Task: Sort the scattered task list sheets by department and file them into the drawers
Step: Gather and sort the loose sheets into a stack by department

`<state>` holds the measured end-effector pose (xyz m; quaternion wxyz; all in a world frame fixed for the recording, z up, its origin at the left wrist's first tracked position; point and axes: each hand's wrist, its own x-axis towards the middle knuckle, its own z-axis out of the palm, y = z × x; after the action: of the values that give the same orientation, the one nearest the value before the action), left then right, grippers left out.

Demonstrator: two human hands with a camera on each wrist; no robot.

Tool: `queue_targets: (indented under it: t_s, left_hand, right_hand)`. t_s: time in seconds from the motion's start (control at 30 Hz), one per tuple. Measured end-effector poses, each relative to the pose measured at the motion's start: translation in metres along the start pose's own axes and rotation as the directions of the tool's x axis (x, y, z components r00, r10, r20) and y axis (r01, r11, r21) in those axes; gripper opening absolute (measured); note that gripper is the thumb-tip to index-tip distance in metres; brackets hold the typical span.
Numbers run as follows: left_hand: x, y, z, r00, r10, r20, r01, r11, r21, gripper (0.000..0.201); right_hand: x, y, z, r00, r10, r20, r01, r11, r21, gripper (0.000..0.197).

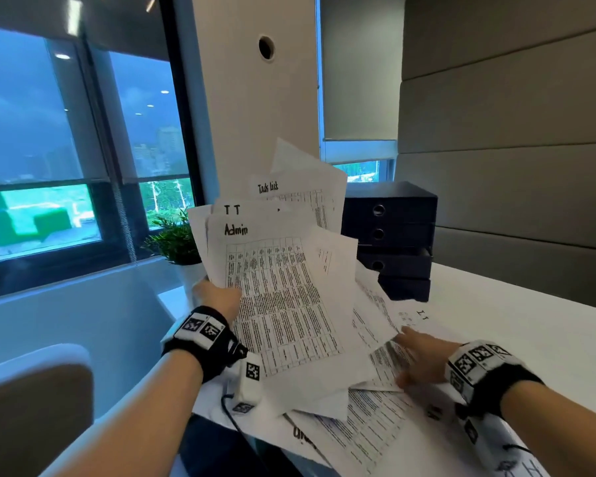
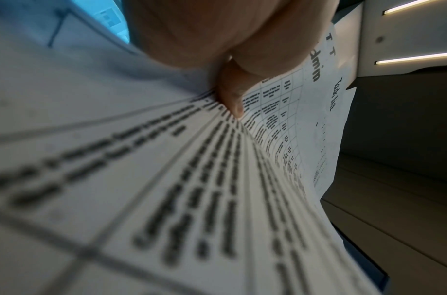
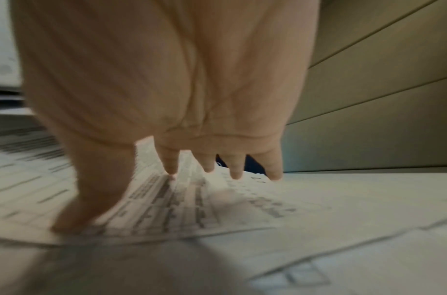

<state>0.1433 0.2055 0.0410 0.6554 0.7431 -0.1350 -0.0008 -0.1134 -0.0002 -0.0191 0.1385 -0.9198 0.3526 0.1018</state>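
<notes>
The left hand (image 1: 221, 299) is raised above the near edge of the white counter (image 1: 516, 325), its thumb (image 2: 229, 93) and fingers clamped on the lower left edge of a fanned bundle of task list sheets (image 1: 283, 287). The front sheet is headed "Admin" in handwriting over a printed table; behind it one page shows "T T" and another reads "Task list". The bundle stands nearly upright, tilted slightly back toward the white pillar (image 1: 255, 98).

The right hand (image 1: 424, 359) lies low over the loose sheets (image 1: 369, 421) spread on the counter, fingers (image 3: 171, 161) straight and slightly spread, their tips and the thumb touching a printed page. The picture is blurred there, so I cannot tell whether it presses the page or only brushes it. Both wrists wear black bands with white coded markers.

Behind the papers, at the far side of the counter, stands a dark blue drawer unit (image 1: 393, 235) with round pull holes; its lower drawers look pulled out a little. A small green potted plant (image 1: 176, 239) sits to the left of the held bundle, by the window (image 1: 49, 166).
</notes>
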Motion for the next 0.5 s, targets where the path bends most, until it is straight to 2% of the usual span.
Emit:
queue_targets:
  t_s: [0.1, 0.17, 0.3, 0.4, 0.5]
  left_hand:
    - [-0.007, 0.001, 0.007, 1.000, -0.008, -0.019, 0.007, 0.999, -0.044, 0.033]
    - [-0.010, -0.001, 0.015, 0.999, -0.030, -0.034, 0.027, 0.996, -0.080, 0.033]
    - [-0.011, 0.001, 0.029, 0.993, -0.099, -0.071, 0.089, 0.986, -0.139, 0.030]
    - [-0.006, 0.010, 0.035, 0.990, -0.122, -0.070, 0.106, 0.974, -0.201, 0.027]
    - [0.001, 0.022, 0.039, 0.990, -0.090, -0.107, 0.064, 0.972, -0.224, 0.032]
  right_hand:
    - [-0.003, -0.009, 0.000, 0.995, -0.096, 0.001, 0.096, 0.994, 0.050, 0.122]
    - [-0.004, -0.006, 0.004, 0.998, -0.052, 0.032, 0.053, 0.998, -0.023, 0.132]
    - [-0.020, 0.020, 0.010, 0.990, 0.099, 0.096, -0.082, 0.983, -0.162, 0.131]
    - [-0.028, 0.037, 0.006, 0.981, 0.121, 0.149, -0.094, 0.980, -0.174, 0.143]
    - [-0.030, 0.050, 0.001, 0.976, 0.126, 0.177, -0.096, 0.981, -0.171, 0.156]
